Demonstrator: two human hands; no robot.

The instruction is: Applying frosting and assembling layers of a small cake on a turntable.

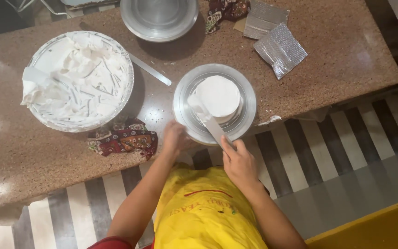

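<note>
Head view: looking straight down on a speckled brown stone counter (pixel 337 50), with a striped floor along its near edge.
Landmark: a round metal turntable (pixel 215 103) standing at the counter's near edge; all places below are told from it.
Cake: a small round white cake (pixel 219 97) sits on the turntable, a little off its middle, coated in white cream.
Right hand: the right hand (pixel 238 161) is just below the turntable, fingers wrapped round the handle of a flat spatula (pixel 208 121).
Spatula: its blade runs up and left from the hand, over the turntable's rim, and lies against the near left side of the cake; cream clings to the tip.
Left hand: the left hand (pixel 176 138) is at the turntable's lower left rim, touching it; blurred, so the curl of the fingers cannot be told.
Cream bowl: a wide bowl of whipped cream (pixel 81 80) stands well to the left of the turntable, a white scraper stuck in its left side.
Long blade: a slim metal blade (pixel 150 70) lies between the cream bowl and the turntable.
Cloth: a patterned red cloth (pixel 125 138) lies left of the turntable, below the bowl.
Empty pan: a round steel pan (pixel 159 18) stands above the turntable, at the far edge.
Foil squares: two silver squares (pixel 279 48) lie above and right of the turntable.
</note>
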